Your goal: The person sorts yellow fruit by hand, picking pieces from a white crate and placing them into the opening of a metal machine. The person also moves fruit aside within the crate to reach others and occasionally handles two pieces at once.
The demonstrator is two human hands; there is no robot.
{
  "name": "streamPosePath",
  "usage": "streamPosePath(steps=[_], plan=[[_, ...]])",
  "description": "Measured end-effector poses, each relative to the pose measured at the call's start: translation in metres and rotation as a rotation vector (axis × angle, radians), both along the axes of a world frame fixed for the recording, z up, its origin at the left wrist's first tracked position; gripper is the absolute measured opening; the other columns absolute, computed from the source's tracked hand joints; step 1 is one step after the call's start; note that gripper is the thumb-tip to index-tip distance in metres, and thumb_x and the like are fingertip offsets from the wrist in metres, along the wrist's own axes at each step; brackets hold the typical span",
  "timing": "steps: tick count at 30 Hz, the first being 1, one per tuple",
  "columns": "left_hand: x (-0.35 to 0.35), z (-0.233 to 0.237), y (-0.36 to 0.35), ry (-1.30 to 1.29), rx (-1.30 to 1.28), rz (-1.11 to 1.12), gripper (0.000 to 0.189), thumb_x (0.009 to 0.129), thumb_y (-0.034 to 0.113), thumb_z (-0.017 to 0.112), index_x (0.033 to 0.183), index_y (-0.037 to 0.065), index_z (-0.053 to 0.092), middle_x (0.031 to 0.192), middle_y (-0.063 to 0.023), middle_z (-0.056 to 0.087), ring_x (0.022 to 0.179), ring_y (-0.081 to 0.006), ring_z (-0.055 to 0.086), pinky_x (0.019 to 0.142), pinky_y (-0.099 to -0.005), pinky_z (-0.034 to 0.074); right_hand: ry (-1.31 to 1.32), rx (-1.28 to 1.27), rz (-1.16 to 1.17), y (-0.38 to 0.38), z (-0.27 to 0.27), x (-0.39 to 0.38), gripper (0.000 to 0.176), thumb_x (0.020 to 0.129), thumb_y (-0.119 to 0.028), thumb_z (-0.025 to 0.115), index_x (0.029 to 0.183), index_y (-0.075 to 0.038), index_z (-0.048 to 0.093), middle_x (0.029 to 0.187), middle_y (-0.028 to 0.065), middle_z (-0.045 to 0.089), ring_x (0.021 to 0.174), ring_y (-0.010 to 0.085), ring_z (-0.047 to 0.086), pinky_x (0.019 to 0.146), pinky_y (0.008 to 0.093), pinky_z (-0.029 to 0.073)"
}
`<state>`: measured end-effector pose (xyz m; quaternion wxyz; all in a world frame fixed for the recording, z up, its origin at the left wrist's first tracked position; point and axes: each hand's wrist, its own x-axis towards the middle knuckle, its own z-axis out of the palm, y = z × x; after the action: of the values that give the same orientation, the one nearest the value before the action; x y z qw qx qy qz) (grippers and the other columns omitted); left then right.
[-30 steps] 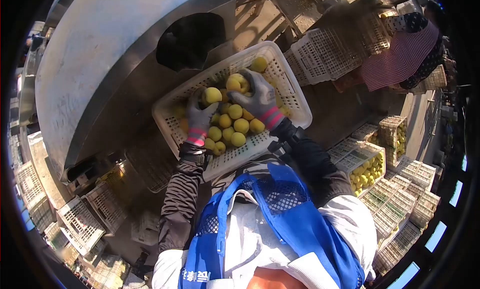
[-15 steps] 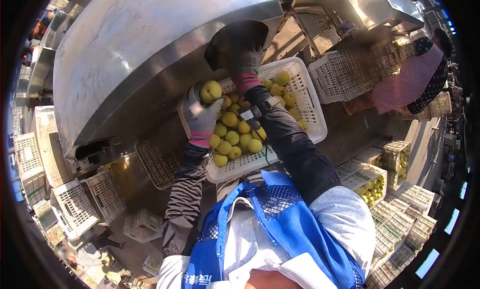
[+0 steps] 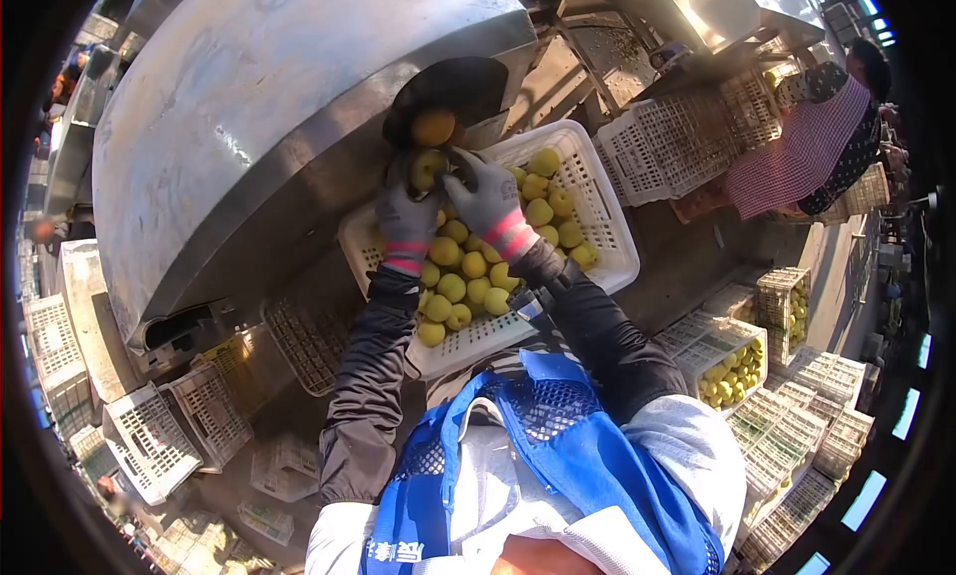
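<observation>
Grey gloves (image 3: 406, 220) cover both hands as the left hand (image 3: 404, 202) curls around a yellow-green fruit (image 3: 429, 169) at the far-left side of a white plastic crate (image 3: 615, 238) of similar fruit, near the dark opening (image 3: 468, 82) of a metal housing (image 3: 299, 87). The right hand (image 3: 485, 199) is just beside it, its grip impossible to tell.

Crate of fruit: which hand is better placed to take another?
Likely the right hand: it is over the crate, nearer the fruits at its right end; the left hand cups a fruit by the dark opening.
</observation>
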<state>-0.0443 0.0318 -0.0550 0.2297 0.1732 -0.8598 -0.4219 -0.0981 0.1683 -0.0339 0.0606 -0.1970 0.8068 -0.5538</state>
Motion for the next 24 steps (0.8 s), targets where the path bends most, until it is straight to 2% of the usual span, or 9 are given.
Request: streamPosePath(steps=[1,3,5,7,10,17,20,23,24], plan=[[0.005,0.0,-0.001,0.021,-0.008,0.001,0.065,0.07,0.017,0.084,0.128,0.004,0.059,0.122,-0.0176,0.063,0.11,-0.0335,0.064,0.09,-0.042,0.052,-0.001,-0.001,0.003,0.001,0.0,-0.002,0.06,0.079,-0.026,0.077,0.13,0.001,0.058,0.117,0.0192,0.064,0.097,0.0357,0.066,0.084,0.042,0.053],[0.012,0.004,-0.002,0.041,-0.02,0.01,0.065,0.069,0.016,0.085,0.127,0.004,0.059,0.121,-0.0175,0.063,0.109,-0.0328,0.064,0.089,-0.0415,0.052,0.229,0.14,-0.248,-0.001,-0.002,-0.008,0.056,0.078,-0.026,0.076,0.126,-0.001,0.06,0.108,0.0174,0.065,0.09,0.0337,0.066,0.079,0.0413,0.054],[0.022,0.007,0.001,0.053,0.068,0.022,0.064,0.067,0.015,0.087,0.124,0.003,0.061,0.118,-0.0161,0.064,0.106,-0.0305,0.065,0.088,-0.0401,0.053,0.344,0.138,-0.314,-0.017,-0.008,-0.022,0.059,0.073,-0.031,0.079,0.122,-0.003,0.061,0.109,0.0164,0.063,0.097,0.0353,0.063,0.085,0.0457,0.051],[0.032,0.005,-0.005,0.0,0.116,0.051,0.062,0.067,0.015,0.087,0.123,0.002,0.062,0.116,-0.0154,0.065,0.104,-0.0293,0.065,0.088,-0.0397,0.053,0.525,0.437,-0.349,-0.037,-0.006,-0.036,0.066,0.068,-0.04,0.081,0.12,-0.004,0.061,0.113,0.0172,0.06,0.111,0.0391,0.056,0.095,0.0514,0.043],[0.042,0.009,-0.004,-0.031,0.15,0.083,0.061,0.067,0.015,0.088,0.121,0.002,0.063,0.111,-0.0143,0.066,0.1,-0.0277,0.065,0.085,-0.0395,0.054,0.592,0.299,-0.378,-0.048,-0.031,-0.047,0.068,0.065,-0.045,0.081,0.116,-0.005,0.061,0.115,0.0183,0.059,0.12,0.0422,0.048,0.1,0.0551,0.036],[0.053,0.027,-0.01,-0.168,0.015,0.096,0.065,0.067,0.016,0.088,0.123,-0.002,0.059,0.117,-0.0184,0.06,0.104,-0.0317,0.064,0.086,-0.0379,0.054,0.508,0.488,-0.272,-0.049,-0.015,-0.055,0.061,0.067,-0.042,0.08,0.113,-0.006,0.062,0.111,0.0189,0.06,0.113,0.0393,0.053,0.097,0.0555,0.038],[0.046,0.035,-0.01,-0.074,0.164,0.054,0.066,0.067,0.015,0.089,0.123,-0.001,0.059,0.117,-0.0189,0.061,0.104,-0.0317,0.065,0.085,-0.0378,0.054,0.643,0.447,-0.32,-0.062,-0.014,-0.07,0.059,0.07,-0.042,0.079,0.113,-0.006,0.062,0.11,0.0203,0.062,0.108,0.0382,0.057,0.093,0.0546,0.042],[0.04,0.019,-0.017,0.09,0.034,0.055,0.068,0.066,0.017,0.088,0.125,0.0,0.058,0.116,-0.0199,0.061,0.101,-0.0342,0.065,0.083,-0.0394,0.054,0.544,0.394,-0.297,-0.037,0.002,-0.047,0.062,0.075,-0.037,0.078,0.121,-0.002,0.059,0.112,0.0226,0.062,0.107,0.039,0.06,0.09,0.0513,0.047],[0.038,0.024,-0.016,0.093,0.035,0.061,0.068,0.066,0.017,0.088,0.125,0.0,0.058,0.116,-0.0199,0.061,0.101,-0.0342,0.065,0.083,-0.0394,0.054,0.365,0.188,-0.171,-0.023,0.006,-0.029,0.065,0.076,-0.034,0.078,0.127,0.001,0.055,0.115,0.0238,0.062,0.108,0.0393,0.06,0.091,0.0486,0.049]])
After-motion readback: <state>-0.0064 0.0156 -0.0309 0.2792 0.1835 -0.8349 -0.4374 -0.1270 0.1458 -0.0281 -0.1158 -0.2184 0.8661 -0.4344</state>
